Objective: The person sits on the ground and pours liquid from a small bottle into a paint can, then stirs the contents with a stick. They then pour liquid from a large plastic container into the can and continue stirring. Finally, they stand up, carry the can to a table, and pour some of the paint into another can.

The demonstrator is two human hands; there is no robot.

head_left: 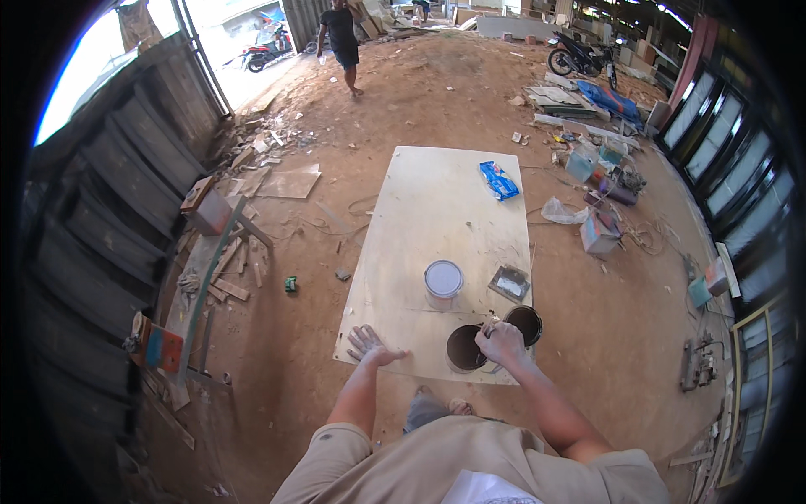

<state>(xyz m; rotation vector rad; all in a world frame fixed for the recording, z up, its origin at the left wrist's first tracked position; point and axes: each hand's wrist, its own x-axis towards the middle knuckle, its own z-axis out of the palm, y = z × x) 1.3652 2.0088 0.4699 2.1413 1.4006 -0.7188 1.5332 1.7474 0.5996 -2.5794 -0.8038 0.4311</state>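
Curling the fingers of the right hand [501,343] in close at the rim of an open dark can [463,349], on the near right part of the pale board [437,214]; maybe pinching something small, but cannot tell. Spreading the fingers of the left hand [374,346] wide on the near left corner. Just right of the right hand, a second dark can [524,324]. A bit farther, a tub with a pale lid [443,279] and, to its right, a flat grey thing with dark edges [510,284]. At the far right of the board, a blue packet [499,181]. Could tip a can with a hard pull or a wrist bump, and make a mess. Light marks on the packet, too small to read. No words to read on cans or tub.
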